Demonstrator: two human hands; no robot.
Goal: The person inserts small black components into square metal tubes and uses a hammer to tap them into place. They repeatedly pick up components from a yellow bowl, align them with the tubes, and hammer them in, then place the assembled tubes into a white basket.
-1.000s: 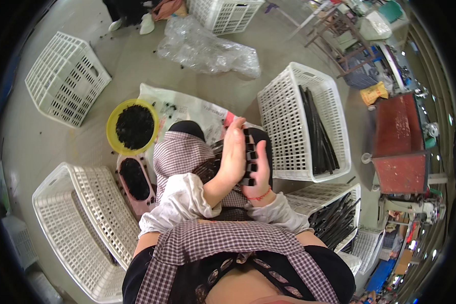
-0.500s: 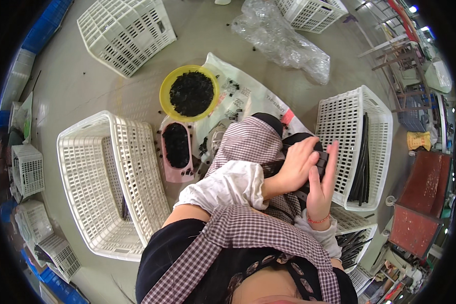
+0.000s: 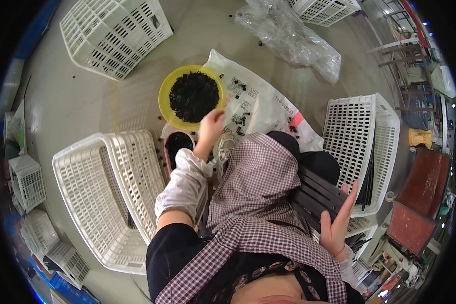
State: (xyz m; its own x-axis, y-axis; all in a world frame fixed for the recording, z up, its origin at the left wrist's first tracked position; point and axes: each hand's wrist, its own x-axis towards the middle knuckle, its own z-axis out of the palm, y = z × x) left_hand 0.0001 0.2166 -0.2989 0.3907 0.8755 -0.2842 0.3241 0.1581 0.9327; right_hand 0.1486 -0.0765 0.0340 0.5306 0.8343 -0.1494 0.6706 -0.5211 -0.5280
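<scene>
The stack of black slotted strips (image 3: 316, 195) lies across the person's lap, steadied by the flat, spread right hand (image 3: 337, 225). The left hand (image 3: 211, 126), fingers loosely curled, reaches to the yellow bowl (image 3: 167, 91) of small black parts on the floor; whether it holds any I cannot tell. Finished-looking strips fill the white crate (image 3: 362, 137) alongside, so the work seems midway.

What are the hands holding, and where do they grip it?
The right hand steadies a stack of black strips at its near end. The left hand reaches toward the yellow bowl; any hold there cannot be told.
</scene>
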